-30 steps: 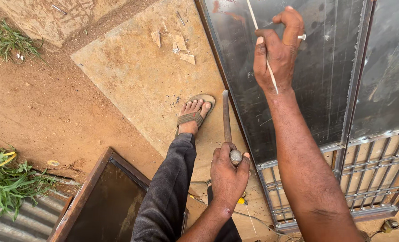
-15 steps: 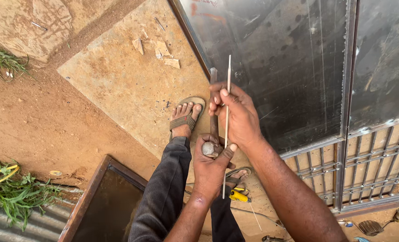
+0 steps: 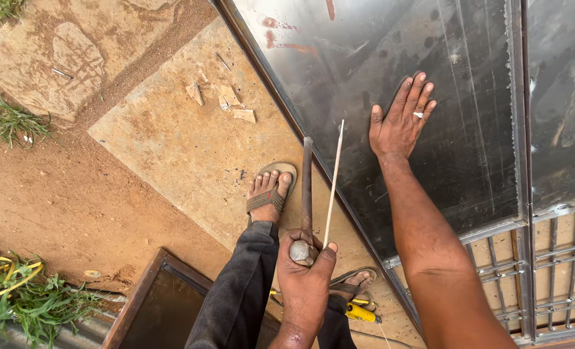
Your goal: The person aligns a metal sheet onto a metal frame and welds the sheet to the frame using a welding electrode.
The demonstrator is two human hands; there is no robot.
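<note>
My left hand (image 3: pixel 305 278) grips a dark metal tool with a rounded end (image 3: pixel 306 194) together with a thin pale rod (image 3: pixel 333 182); both point away from me toward the gate's edge. My right hand (image 3: pixel 400 119) lies flat, fingers spread, on the shiny steel sheet of a metal gate (image 3: pixel 468 97); a ring is on one finger. My legs in dark trousers and feet in sandals (image 3: pixel 269 190) stand on a concrete slab (image 3: pixel 190 136) below the hands.
The gate has a barred lower section (image 3: pixel 559 271) at right. A yellow-handled tool (image 3: pixel 360 313) lies by my right foot. Stone chips (image 3: pixel 229 103) sit on the slab. A dark framed panel (image 3: pixel 158 304) lies lower left, with weeds (image 3: pixel 22 304) and bare red soil beside it.
My right hand let go of the thin rod and moved onto the steel sheet, palm flat. The rod passed into my left hand, which still holds the dark tool.
</note>
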